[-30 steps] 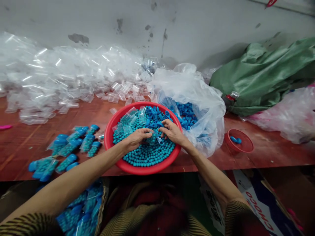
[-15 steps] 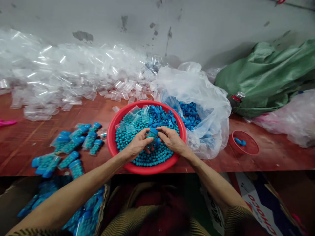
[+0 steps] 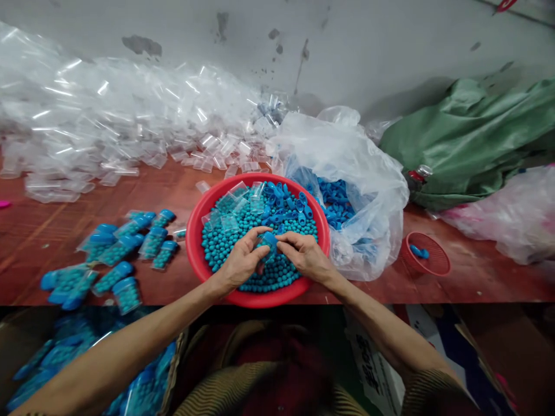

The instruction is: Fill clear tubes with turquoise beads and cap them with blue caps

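Over a red basin (image 3: 193, 254) of turquoise beads (image 3: 221, 251), my left hand (image 3: 240, 260) grips a small clear bottle with a blue cap (image 3: 269, 240). From the other side, my right hand (image 3: 306, 254) has its thumb and forefinger pinched at the cap's edge. Fingers partly cover the bottle's body, so how full it is cannot be made out. On the beads behind the hands lie loose blue caps (image 3: 281, 203) and several clear empty bottles (image 3: 257, 199).
Filled bottles (image 3: 152, 242) lie left of the basin, and more fill a box (image 3: 147, 381) below. Clear bottles (image 3: 95, 115) are heaped along the wall. A plastic bag (image 3: 381, 196) of blue caps, a small red basket (image 3: 437, 266) and a green sack (image 3: 468, 138) are rightward.
The bottle and both hands have shifted slightly lower, and the cap now tilts toward me. My right fingers have moved from the cap's top to its side. The view has turned slightly.
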A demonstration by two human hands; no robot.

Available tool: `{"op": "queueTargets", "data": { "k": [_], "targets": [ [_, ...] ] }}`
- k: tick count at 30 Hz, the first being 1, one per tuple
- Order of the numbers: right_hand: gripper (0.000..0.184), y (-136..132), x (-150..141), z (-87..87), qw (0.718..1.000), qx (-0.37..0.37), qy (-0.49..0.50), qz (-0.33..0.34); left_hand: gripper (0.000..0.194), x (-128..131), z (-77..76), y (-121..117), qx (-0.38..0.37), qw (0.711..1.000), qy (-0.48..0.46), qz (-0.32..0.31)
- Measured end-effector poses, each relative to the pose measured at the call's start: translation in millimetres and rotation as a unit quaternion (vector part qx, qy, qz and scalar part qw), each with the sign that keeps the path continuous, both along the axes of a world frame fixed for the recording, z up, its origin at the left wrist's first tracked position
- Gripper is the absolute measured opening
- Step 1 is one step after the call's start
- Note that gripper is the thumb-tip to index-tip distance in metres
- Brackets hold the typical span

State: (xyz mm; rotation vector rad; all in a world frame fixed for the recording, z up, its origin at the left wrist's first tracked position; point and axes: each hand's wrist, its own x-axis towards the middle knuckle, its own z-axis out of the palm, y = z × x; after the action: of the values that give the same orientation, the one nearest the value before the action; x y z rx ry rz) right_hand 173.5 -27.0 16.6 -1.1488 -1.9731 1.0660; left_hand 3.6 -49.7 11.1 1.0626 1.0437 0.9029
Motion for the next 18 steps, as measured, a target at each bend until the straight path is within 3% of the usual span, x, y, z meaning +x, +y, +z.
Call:
{"op": "queueTargets", "data": {
  "k": [3, 7, 11, 18],
  "targets": [
    [0.021, -4.1, 0.3, 1.3, 0.999, 0.032, -0.016, 0.01, 0.04, 0.4, -1.3, 0.3, 0.007, 1.0, 0.007, 0.004],
    [0.022, -8.2, 2.1, -2.1, 1.0, 0.013, -0.008, -0.001, 0.046, 0.7, -2.9, -0.6, 0.015, 0.999, 0.029, -0.019],
    [0.021, -11.4, 4.4, -6.6, 0.997, 0.076, 0.004, -0.007, 0.043, 1.5, -3.3, -3.0, 0.056, 0.996, 0.071, -0.014],
    [0.021, -4.0, 4.8, -11.5, 0.988, 0.134, -0.034, 0.072, 0.026, 1.6, -3.8, -4.3, 0.085, 0.989, 0.118, 0.011]
  ]
}}
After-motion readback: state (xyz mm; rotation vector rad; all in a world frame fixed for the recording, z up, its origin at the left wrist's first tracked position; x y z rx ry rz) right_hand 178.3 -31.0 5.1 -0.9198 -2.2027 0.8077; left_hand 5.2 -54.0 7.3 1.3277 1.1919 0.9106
